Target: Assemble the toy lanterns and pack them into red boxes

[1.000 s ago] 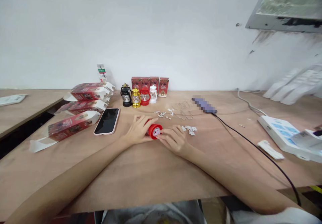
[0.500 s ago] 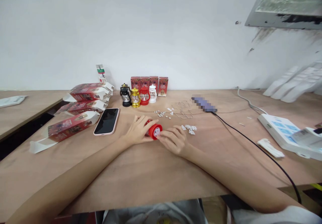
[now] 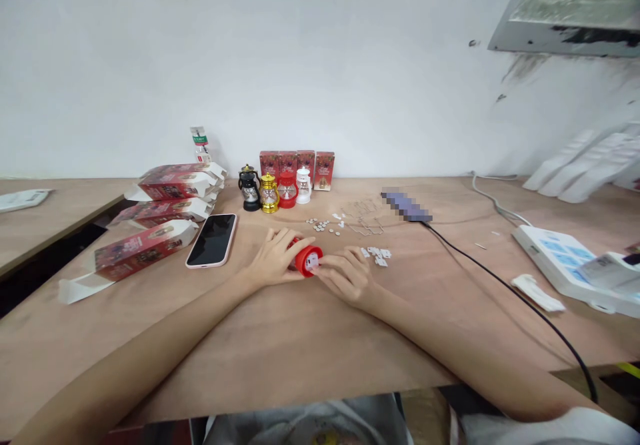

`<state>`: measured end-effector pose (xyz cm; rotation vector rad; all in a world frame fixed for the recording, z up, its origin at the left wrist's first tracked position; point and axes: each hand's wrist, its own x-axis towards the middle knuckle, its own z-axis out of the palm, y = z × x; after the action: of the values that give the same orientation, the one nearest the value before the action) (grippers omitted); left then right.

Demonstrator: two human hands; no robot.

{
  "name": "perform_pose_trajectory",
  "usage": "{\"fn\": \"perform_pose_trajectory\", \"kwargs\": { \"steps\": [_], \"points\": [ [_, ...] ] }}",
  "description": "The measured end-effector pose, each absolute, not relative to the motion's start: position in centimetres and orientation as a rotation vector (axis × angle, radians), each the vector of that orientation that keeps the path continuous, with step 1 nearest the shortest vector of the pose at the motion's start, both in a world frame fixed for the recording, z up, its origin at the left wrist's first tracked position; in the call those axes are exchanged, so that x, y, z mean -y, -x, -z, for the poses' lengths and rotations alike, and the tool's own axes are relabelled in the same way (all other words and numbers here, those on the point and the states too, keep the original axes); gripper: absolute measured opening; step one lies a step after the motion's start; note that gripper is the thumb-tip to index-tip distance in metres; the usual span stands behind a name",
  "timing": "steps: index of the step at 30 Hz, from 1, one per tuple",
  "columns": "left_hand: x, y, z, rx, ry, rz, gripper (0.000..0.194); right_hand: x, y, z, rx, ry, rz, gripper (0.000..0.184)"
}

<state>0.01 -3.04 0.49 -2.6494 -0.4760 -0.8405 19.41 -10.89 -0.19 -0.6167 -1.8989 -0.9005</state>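
Position barely changes over the last second: the left hand (image 3: 274, 258) grips the red lantern (image 3: 300, 262) over the tabletop (image 3: 300, 338), the right hand (image 3: 349, 275) fingers its base, any grasped part indistinguishable, so work there apparently continues.

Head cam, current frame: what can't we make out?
Red piece: far end, head view, covered by the left hand.
Right hand: whether it pinches anything, head view, hidden by its own fingers.
Standing red boxes: small print, head view, too small to read.
Purple item: surface detail, head view, pixelated.
White unit with blue panels: right end, head view, cut off by the right edge.
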Motion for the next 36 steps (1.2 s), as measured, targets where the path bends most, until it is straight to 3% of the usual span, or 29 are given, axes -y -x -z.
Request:
{"fn": "perform_pose_trajectory", "kwargs": {
  "steps": [23, 36],
  "points": [
    [2.98, 0.04, -0.56, 0.41, 2.675, 0.842, 0.059, 10.83, -19.61, 0.47, 1.923, 0.67, 0.795, 0.011],
    [3.37, -0.25, -0.9, 0.319, 2.662, 0.695, 0.055, 10.3, -19.52, 0.17, 1.877, 0.755, -0.154, 0.021]
  ]
}}
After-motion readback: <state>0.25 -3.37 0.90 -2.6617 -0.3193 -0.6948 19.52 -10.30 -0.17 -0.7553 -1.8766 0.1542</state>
